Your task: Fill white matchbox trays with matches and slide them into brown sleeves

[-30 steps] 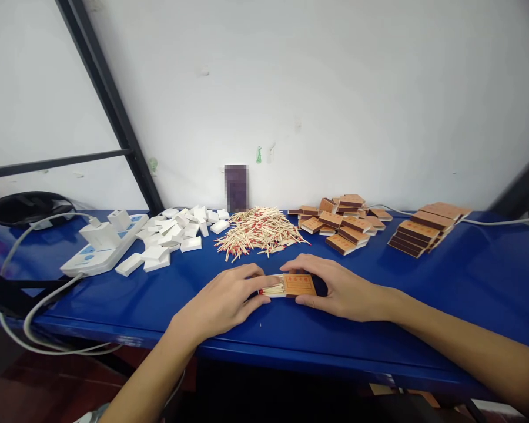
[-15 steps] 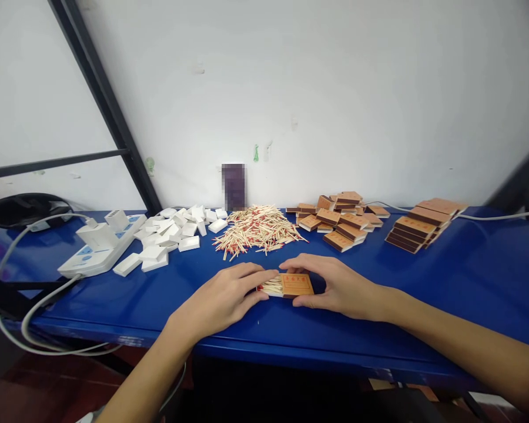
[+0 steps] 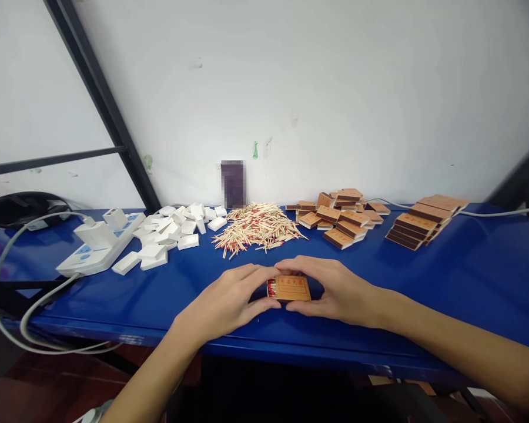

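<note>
Both hands are closed around one orange matchbox (image 3: 294, 288) at the front of the blue table. My left hand (image 3: 238, 294) grips its left end, thumb on the near side and fingers on the far side. Round the sleeve's right part, my right hand (image 3: 335, 289) pinches it between thumb and fingers. The tray stands out a little to the left, with red match heads showing in it. Behind the hands lies a heap of loose matches (image 3: 262, 226) with red tips.
White empty trays (image 3: 167, 229) are heaped left of the matches. Orange matchboxes (image 3: 341, 217) lie piled at the right, with a neater stack (image 3: 423, 220) farther right. A white power strip (image 3: 101, 247) with cables sits at the left, near a black metal frame (image 3: 110, 106).
The match-filled tray has slid rightward into the sleeve, so only its left end still shows. My left hand has moved right, closer to my right hand.
</note>
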Demonstrator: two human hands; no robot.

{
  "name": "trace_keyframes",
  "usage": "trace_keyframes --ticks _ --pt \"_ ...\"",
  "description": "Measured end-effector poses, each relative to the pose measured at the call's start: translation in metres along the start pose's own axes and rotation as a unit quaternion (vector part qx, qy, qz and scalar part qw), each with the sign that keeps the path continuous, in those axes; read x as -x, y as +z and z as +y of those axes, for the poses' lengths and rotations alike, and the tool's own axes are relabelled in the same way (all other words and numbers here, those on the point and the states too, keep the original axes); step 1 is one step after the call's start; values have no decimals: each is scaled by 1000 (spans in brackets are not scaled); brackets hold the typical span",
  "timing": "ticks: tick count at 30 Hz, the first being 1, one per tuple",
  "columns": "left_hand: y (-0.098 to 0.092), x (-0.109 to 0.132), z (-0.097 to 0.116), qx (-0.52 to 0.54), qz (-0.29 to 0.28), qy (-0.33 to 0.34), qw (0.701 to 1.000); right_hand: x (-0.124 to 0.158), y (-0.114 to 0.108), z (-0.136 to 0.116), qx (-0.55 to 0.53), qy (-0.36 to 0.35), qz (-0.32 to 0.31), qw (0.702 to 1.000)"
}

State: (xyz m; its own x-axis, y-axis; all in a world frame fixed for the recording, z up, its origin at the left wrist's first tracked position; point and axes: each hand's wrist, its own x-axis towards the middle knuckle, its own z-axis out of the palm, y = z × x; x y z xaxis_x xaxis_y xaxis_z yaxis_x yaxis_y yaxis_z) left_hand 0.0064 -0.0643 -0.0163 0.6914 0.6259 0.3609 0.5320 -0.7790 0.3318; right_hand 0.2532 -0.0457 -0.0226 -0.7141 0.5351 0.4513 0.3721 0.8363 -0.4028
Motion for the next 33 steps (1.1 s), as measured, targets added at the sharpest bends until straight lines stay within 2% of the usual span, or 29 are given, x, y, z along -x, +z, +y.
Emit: trace_keyframes --ticks 3,7,11,13,18,21,28,33 --pt "2 0 0 58 29 -23 998 1 1 -2 0 -20 8 1000" --pt "2 -2 1 104 57 -8 993 2 2 -3 13 -50 -16 999" --pt "1 -4 2 97 53 -5 994 1 2 -5 39 -51 -74 995" --pt "1 -4 3 90 43 -10 995 1 1 -6 40 -51 -83 994" --pt "-1 -3 5 89 -2 -44 995 1 3 -6 35 -60 -66 995" --pt "-2 -3 6 86 -23 -58 994 1 3 -7 75 -76 -65 992" --pt "-1 -3 6 66 1 -14 998 -1 1 -10 217 -133 -55 965" --pt "0 -3 6 73 6 -15 997 0 3 -9 233 -157 -35 959"
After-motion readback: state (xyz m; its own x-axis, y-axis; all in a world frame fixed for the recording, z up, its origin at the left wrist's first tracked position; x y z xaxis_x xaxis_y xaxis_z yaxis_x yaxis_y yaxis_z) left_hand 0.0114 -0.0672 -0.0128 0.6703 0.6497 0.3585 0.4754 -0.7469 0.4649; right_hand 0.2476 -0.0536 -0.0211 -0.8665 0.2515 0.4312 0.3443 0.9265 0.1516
